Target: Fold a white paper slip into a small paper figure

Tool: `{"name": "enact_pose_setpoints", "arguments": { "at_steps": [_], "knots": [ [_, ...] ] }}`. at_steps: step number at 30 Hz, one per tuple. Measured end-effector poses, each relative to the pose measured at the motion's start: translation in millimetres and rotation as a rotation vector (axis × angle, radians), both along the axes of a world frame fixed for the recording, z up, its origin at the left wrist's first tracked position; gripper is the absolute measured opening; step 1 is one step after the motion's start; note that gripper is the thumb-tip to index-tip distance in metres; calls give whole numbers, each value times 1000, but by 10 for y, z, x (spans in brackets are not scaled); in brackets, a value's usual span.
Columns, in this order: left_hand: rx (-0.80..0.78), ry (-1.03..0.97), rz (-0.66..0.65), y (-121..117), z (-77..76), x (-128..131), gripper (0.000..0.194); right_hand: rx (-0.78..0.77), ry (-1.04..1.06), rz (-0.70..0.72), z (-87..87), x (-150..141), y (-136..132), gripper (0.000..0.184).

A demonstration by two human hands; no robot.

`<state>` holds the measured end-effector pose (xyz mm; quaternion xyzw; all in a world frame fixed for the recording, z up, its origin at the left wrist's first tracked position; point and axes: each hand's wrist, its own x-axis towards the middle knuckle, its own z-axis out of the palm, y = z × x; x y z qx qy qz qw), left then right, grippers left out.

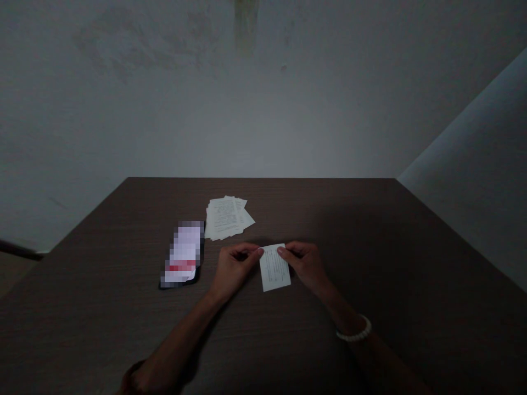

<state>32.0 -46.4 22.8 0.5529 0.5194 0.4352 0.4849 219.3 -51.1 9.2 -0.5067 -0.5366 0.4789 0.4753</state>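
Observation:
A small white sheet of paper point(274, 270) with lines of print is held up by its top corners over the table's near middle. My left hand point(234, 270) pinches its upper left corner between thumb and fingers. At the upper right corner, my right hand point(305, 264) grips the same sheet with the thumb on top. The print is too small to read. Beyond my left hand lies a loose, fanned pile of similar printed papers point(226, 218).
Left of my left hand, a phone point(181, 255) with a lit, blurred screen lies on the dark wooden table point(370, 230). The table's far edge stands near a grey, stained wall point(263, 109). A white bracelet point(354, 331) circles my right wrist.

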Motion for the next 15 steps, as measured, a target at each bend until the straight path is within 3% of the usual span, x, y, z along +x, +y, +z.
{"name": "enact_pose_setpoints", "arguments": {
  "at_steps": [9,15],
  "knots": [
    [3,-45,-25,1,-2,-5,21,-22,17,-3,-3,-6,9,25],
    [1,-41,-45,6,-21,-18,22,-53,70,69,-18,-12,15,24]
  ]
}}
